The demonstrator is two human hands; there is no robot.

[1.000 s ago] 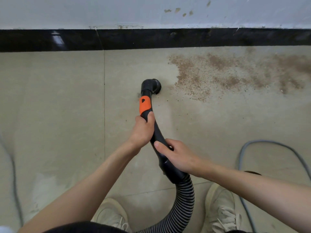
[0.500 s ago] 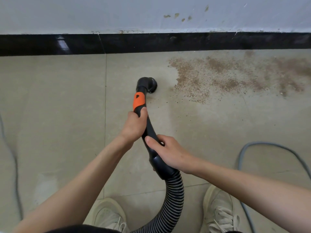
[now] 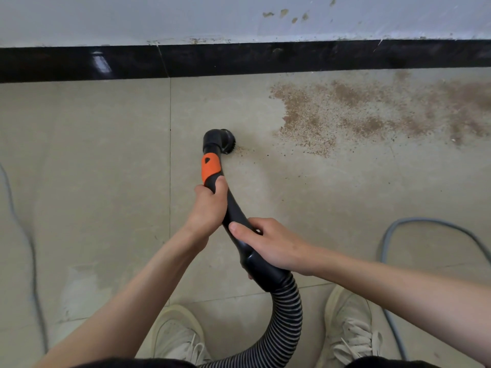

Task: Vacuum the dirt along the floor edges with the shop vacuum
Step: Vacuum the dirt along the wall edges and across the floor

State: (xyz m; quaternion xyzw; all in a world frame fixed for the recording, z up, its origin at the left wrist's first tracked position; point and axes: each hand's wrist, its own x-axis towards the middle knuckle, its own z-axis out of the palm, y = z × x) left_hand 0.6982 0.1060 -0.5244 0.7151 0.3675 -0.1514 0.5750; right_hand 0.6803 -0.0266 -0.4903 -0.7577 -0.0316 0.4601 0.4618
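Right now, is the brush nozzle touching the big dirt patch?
Apart. The head view shows bare tile between the nozzle and the dirt patch; only stray specks lie by it.

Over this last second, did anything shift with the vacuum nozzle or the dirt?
The brush nozzle drew back from the black baseboard and slightly left, away from the dirt patch. Left hand and right hand kept the same grip on the wand. The patch looks unchanged.

The brush head [image 3: 224, 140] sits on the floor [image 3: 106, 155] ahead of the left hand's fingers [image 3: 206, 191], dirt [image 3: 372, 112] to their right (along the baseboard [image 3: 239, 59]).
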